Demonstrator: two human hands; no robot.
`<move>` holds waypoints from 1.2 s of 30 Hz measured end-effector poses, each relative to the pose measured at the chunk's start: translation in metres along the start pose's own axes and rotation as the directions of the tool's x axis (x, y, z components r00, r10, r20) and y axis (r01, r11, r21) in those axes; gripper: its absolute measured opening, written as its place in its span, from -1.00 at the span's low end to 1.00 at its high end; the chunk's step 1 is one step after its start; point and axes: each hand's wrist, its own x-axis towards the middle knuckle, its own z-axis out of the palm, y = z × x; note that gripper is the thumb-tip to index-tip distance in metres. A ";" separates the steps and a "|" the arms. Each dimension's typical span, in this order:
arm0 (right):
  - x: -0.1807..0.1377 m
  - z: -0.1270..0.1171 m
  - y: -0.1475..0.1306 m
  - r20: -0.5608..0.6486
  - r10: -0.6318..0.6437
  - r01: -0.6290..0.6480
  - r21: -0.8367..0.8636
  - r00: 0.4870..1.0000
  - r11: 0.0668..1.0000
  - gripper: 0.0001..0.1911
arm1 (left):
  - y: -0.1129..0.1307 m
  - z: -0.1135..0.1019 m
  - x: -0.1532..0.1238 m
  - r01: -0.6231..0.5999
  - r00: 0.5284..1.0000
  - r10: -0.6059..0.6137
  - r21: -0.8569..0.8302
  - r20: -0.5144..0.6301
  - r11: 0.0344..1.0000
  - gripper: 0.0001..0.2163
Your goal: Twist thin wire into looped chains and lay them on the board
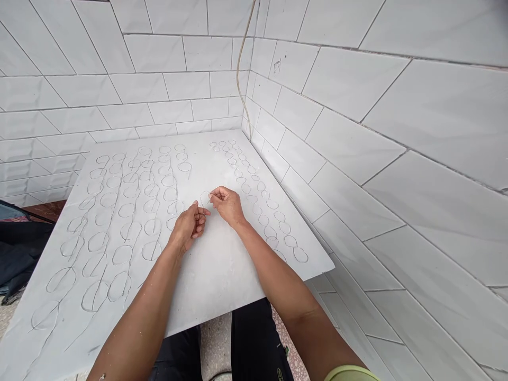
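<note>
White tiled walls [357,106] meet in a corner, where a thin cord [241,69] hangs down. A dark bag [18,248] lies at the left by the white board [222,275]. Speckled floor [216,344] and black trousers [254,338] show below.

- The surface [222,275] is a white, matt board, a little dusty and chalky in places.
- The wire loops [123,211] lying on it are thin grey metal, bent into rings with straight tails.
- The wall tiles [357,106] are white with faint grey veins, smooth and slightly glossy, with darker joints between them.
- The cord [239,74] in the corner looks like pale plastic.
- The trousers [254,338] are black cloth, matt.
- The floor [214,344] is speckled stone.
</note>
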 end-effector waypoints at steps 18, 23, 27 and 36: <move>-0.016 0.043 0.004 -0.203 0.069 -0.050 0.098 0.977 0.994 -0.96 | -0.022 0.016 0.009 -0.326 0.859 0.454 0.427 -0.239 0.843 -0.52; -0.016 0.047 0.007 -0.200 0.044 -0.028 0.085 0.979 0.996 -0.97 | -0.022 0.014 0.012 -0.327 0.866 0.447 0.425 -0.222 0.844 -0.52; -0.014 0.044 0.007 -0.189 0.057 -0.040 0.094 0.980 0.995 -0.95 | -0.021 0.012 0.012 -0.298 0.919 0.358 0.306 -0.164 0.904 -0.50; -0.009 0.027 -0.004 -0.122 0.137 -0.112 0.190 0.983 0.975 -0.90 | -0.018 0.009 0.009 -0.323 0.893 0.374 0.223 -0.249 0.920 -0.45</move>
